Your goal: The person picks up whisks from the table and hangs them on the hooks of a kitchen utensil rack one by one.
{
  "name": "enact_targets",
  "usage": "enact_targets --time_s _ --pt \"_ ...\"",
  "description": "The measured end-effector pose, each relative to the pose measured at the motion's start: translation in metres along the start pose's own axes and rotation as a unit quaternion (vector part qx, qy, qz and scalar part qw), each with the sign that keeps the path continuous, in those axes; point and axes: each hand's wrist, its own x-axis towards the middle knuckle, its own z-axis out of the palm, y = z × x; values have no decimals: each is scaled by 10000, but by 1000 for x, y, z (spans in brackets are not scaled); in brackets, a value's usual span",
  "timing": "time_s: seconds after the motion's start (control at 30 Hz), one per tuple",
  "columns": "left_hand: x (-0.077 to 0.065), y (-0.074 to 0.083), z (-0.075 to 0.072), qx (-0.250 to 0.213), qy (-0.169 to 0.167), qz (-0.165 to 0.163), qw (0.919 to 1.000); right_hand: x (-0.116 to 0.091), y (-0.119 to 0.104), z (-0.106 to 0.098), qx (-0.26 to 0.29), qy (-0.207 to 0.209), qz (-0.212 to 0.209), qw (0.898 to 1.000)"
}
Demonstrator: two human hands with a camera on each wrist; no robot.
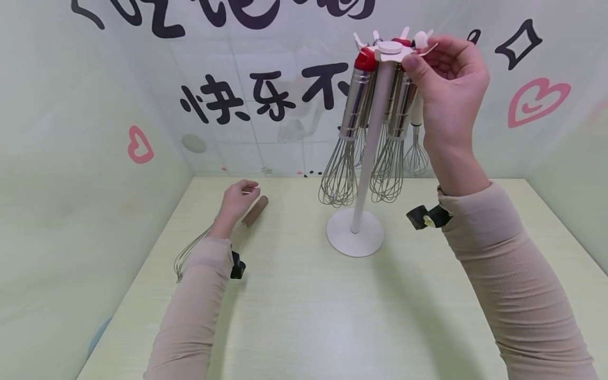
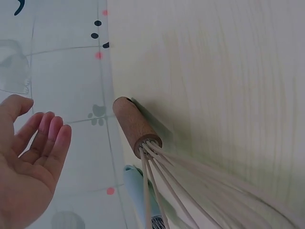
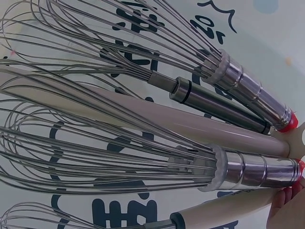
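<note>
A white stand (image 1: 372,158) with a round base holds several hanging whisks. My right hand (image 1: 453,79) is at its top, thumb and fingers pinching a hook at the edge of the rack head. Steel-handled whisks with red ends (image 1: 352,105) hang there, as does a cream-handled whisk (image 3: 233,207) close by my right fingertips. Over the table's left side hovers my left hand (image 1: 239,203), fingers loosely bent and holding nothing. Just below it lies a whisk with a wooden handle (image 2: 137,126), apart from the fingers; my forearm partly hides its wires in the head view.
Beside the wooden handle in the left wrist view is a light-blue handle (image 2: 137,191), partly covered by wires. A pale wood-grain table (image 1: 304,306) carries the stand. Behind it hangs a printed backdrop (image 1: 266,153) with black lettering.
</note>
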Motion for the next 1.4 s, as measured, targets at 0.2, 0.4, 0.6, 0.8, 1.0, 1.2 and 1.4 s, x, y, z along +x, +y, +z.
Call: enact_targets --time_s 0.2,0.4,0.6,0.8,1.0,1.2,1.4 --pt "-3 -8 0 120 -18 -13 9999 0 0 0 -22 -14 19 10000" --pt "-4 -16 0 67 -79 -119 9999 -1 -1 1 -48 -2 34 10000" --pt "-7 -25 -2 30 -140 -174 9997 -3 -2 3 -178 13 -36 9998" --pt "-8 -33 -4 133 -205 -193 9995 -7 -4 6 -215 86 -83 9997" --pt "-10 -40 -2 167 -315 -379 9986 -9 -4 7 -144 167 -97 9997" --pt "-11 -46 1 158 -386 -485 9980 -11 -4 8 -295 217 -113 9993" --pt "-13 -49 4 155 -435 -623 9970 -12 -4 9 -365 234 -203 9989"
